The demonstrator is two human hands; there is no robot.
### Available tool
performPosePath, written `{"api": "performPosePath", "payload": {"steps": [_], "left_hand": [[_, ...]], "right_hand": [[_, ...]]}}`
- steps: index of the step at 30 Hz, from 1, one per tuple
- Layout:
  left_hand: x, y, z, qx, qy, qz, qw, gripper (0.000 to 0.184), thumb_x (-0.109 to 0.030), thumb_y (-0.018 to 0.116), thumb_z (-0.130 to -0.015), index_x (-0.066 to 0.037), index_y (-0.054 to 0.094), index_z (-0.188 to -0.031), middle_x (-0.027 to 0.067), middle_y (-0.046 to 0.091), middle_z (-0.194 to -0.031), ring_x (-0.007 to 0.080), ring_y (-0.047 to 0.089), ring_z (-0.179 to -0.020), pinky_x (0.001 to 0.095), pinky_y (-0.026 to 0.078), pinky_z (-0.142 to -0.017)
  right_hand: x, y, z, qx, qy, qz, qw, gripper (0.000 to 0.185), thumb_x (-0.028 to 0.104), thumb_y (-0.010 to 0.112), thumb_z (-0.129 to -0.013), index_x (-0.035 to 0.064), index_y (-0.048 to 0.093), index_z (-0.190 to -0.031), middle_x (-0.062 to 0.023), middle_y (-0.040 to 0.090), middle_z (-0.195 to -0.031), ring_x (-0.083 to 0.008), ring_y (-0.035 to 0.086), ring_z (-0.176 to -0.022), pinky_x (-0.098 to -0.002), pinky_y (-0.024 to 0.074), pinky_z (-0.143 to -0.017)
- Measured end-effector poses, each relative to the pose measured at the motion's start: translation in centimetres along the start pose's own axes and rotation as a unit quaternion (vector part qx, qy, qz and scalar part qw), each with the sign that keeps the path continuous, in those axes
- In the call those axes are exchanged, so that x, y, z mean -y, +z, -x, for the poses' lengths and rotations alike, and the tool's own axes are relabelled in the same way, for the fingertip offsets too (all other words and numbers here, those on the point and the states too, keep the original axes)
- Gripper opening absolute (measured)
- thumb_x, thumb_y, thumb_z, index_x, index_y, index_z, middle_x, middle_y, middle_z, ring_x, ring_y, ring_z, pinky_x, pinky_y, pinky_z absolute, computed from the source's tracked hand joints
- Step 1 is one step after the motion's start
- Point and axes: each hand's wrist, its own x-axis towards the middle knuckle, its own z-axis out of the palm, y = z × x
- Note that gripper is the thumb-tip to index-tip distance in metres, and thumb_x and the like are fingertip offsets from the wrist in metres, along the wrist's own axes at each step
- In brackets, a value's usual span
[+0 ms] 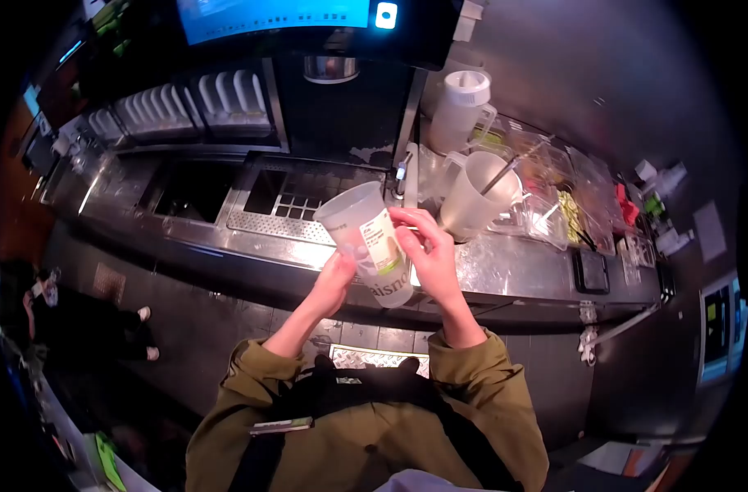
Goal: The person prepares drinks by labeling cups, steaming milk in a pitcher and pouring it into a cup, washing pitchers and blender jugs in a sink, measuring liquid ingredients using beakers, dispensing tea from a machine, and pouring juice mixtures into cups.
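Note:
A frosted plastic cup [351,215] with dark lettering near its base is tilted in front of me, above the counter's front edge. A printed label [379,239] with a green strip is on its side. My left hand [334,280] is closed around the cup's left side, its fingers partly hidden behind it. My right hand [429,252] is at the cup's right side, with bent fingers and thumb against the label's edge. Just beyond my right hand stands a translucent pitcher [464,201] with a long-handled utensil [505,172] in it.
A lidded jug [460,115] stands behind the pitcher. Food containers [566,201] line the right counter, with a black device [591,271] in front. A metal drain grate [279,225] lies ahead, under a screen [275,18]. Another person [87,316] is at the left.

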Motion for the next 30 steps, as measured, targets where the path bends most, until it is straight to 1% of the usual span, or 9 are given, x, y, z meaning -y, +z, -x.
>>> {"api": "performPosePath", "payload": {"steps": [2,3,5,10,14,17,19,24,30], "left_hand": [[-0.3,0.1,0.1,0.034,0.026,0.003,0.999,0.069,-0.046,0.052,-0.082,-0.001,0.029,-0.129,0.0084,0.043,-0.125,0.0178,0.039,-0.117,0.0327,0.031,-0.097],[-10.8,-6.4,1.4,0.05,0.001,-0.15,0.988,0.069,-0.046,0.052,-0.082,-0.001,0.029,-0.128,0.0085,0.043,-0.125,0.0179,0.04,-0.116,0.0329,0.031,-0.097],[-10.0,-5.0,1.6,0.075,-0.013,-0.152,0.985,0.069,-0.046,0.053,-0.082,-0.001,0.029,-0.128,0.0085,0.043,-0.125,0.0181,0.041,-0.115,0.0333,0.033,-0.096],[-1.3,0.8,-0.4,0.173,-0.099,-0.119,0.973,0.07,-0.047,0.055,-0.081,-0.004,0.028,-0.129,0.0091,0.044,-0.123,0.0184,0.043,-0.114,0.036,0.034,-0.095],[11.5,12.2,-0.8,0.244,-0.092,-0.002,0.965,0.07,-0.052,0.053,-0.08,-0.006,0.031,-0.127,0.0093,0.046,-0.12,0.02,0.047,-0.108,0.0377,0.038,-0.09],[21.8,21.6,-0.5,0.152,-0.212,-0.1,0.96,0.063,-0.051,0.048,-0.083,-0.006,0.033,-0.125,0.0089,0.047,-0.117,0.0204,0.049,-0.104,0.0367,0.041,-0.087],[27.8,27.3,-0.5,0.17,-0.306,-0.081,0.933,0.052,-0.047,0.041,-0.088,-0.005,0.041,-0.119,0.0071,0.052,-0.107,0.0179,0.054,-0.095,0.0319,0.044,-0.081],[39.8,40.3,-1.9,0.287,-0.402,-0.116,0.862,0.04,-0.038,0.039,-0.09,-0.005,0.049,-0.109,0.006,0.056,-0.099,0.0153,0.056,-0.088,0.0289,0.044,-0.078],[56.9,48.7,-8.2,0.362,-0.548,-0.076,0.75,0.038,-0.043,0.037,-0.09,-0.01,0.052,-0.102,0.0041,0.061,-0.087,0.0156,0.06,-0.079,0.0285,0.048,-0.069]], "right_hand": [[0.7,0.5,-0.1,-0.005,-0.018,0.034,0.999,0.028,0.009,0.059,-0.079,-0.0026,0.056,-0.105,-0.0074,0.056,-0.097,-0.0117,0.053,-0.085,-0.0242,0.0438,-0.075],[1.2,8.8,-2.8,-0.072,-0.054,-0.089,0.992,0.028,0.008,0.06,-0.078,-0.0026,0.056,-0.104,-0.0066,0.056,-0.095,-0.0108,0.053,-0.083,-0.0235,0.0438,-0.074],[0.8,7.2,-1.3,-0.067,-0.025,-0.083,0.994,0.029,0.006,0.062,-0.077,-0.0024,0.056,-0.103,-0.0049,0.057,-0.09,-0.0089,0.052,-0.08,-0.0222,0.0438,-0.072],[-1.3,-2.5,5.8,-0.08,0.07,-0.248,0.963,0.013,0.004,0.064,-0.076,0.0011,0.055,-0.084,-0.0004,0.055,-0.082,-0.0061,0.051,-0.076,-0.0187,0.0423,-0.068],[-4.8,-13.4,16.4,-0.178,0.099,-0.227,0.952,0.01,0.005,0.062,-0.077,0.0006,0.054,-0.081,0.001,0.054,-0.08,-0.0067,0.051,-0.072,-0.021,0.043,-0.065],[-7.8,-20.3,25.3,-0.4,0.099,0.025,0.911,0.01,0.005,0.061,-0.077,-0.0004,0.054,-0.08,-0.0017,0.054,-0.077,-0.0072,0.051,-0.069,-0.022,0.0433,-0.061],[-8.7,-24.6,30.3,-0.517,0.08,0.195,0.829,0.007,0.001,0.057,-0.075,-0.0008,0.052,-0.079,-0.009,0.052,-0.071,-0.0177,0.052,-0.062,-0.0273,0.0423,-0.056],[-11.2,-33.8,40.1,-0.619,0.011,0.411,0.669,0.014,-0.006,0.059,-0.067,0.0006,0.05,-0.074,-0.0119,0.052,-0.073,-0.0281,0.052,-0.063,-0.0338,0.0431,-0.055],[-16.7,-45.9,46.6,-0.517,-0.01,0.462,0.72,0.015,-0.008,0.058,-0.065,0.0002,0.05,-0.076,-0.0126,0.059,-0.077,-0.0296,0.061,-0.075,-0.0329,0.0501,-0.059]]}}
